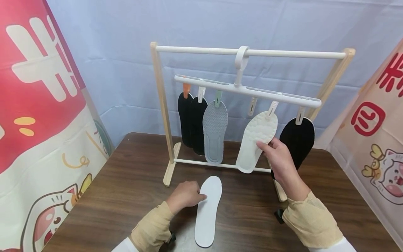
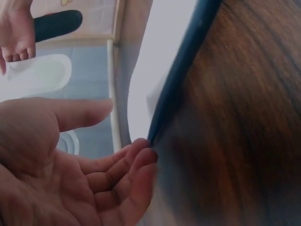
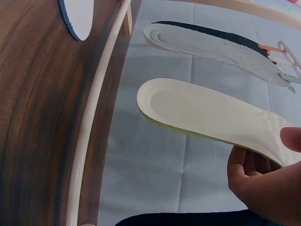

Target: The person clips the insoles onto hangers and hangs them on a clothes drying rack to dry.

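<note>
My right hand pinches the edge of a cream-white insole, thumb in front and fingers behind. A white clip holds the insole's top, and it hangs tilted. In the right wrist view its underside edge looks yellow-green. A flat white insole with a dark edge is at the table's front. Beside it is my left hand; in the left wrist view the fingertips touch the insole's edge while the thumb stands apart from the fingers.
A wooden rack carries a white clip hanger. From it hang two black insoles and a grey insole on the left, and a black insole on the right. One white clip holds nothing.
</note>
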The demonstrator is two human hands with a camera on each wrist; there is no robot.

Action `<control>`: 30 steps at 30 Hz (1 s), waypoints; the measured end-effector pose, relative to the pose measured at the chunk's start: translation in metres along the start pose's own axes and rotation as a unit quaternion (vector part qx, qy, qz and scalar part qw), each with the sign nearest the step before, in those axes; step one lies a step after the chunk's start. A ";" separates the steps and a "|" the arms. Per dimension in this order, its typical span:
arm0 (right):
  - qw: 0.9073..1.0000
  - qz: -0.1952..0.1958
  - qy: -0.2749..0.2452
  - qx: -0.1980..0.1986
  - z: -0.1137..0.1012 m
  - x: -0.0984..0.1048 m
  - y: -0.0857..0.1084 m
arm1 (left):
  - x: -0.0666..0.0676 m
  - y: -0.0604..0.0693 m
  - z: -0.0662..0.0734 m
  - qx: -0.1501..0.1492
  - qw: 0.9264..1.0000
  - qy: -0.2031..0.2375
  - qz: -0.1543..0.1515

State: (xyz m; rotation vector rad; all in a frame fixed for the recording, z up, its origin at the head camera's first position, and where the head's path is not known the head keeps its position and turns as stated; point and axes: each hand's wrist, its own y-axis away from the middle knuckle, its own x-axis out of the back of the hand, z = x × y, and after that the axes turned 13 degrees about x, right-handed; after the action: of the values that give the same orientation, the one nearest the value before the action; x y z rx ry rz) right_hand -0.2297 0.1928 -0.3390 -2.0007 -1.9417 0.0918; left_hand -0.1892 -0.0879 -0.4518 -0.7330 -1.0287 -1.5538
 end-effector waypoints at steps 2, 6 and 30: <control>1.000 0.001 0.005 -0.002 0.002 0.000 0.000 | -0.002 0.000 0.000 0.003 1.000 -0.007 -0.005; 1.000 0.001 0.015 -0.007 0.005 0.000 0.001 | -0.007 0.000 0.000 0.009 1.000 -0.021 -0.007; 0.997 -0.029 0.036 -0.062 0.023 -0.004 0.012 | -0.015 -0.011 0.014 0.026 0.996 -0.088 -0.021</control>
State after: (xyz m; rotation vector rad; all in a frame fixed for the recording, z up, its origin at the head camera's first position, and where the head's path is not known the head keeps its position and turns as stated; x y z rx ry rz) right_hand -0.2254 0.1937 -0.3651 -1.9921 -2.0029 -0.1158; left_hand -0.1971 -0.0688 -0.4612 -0.8274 -1.2173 -1.5125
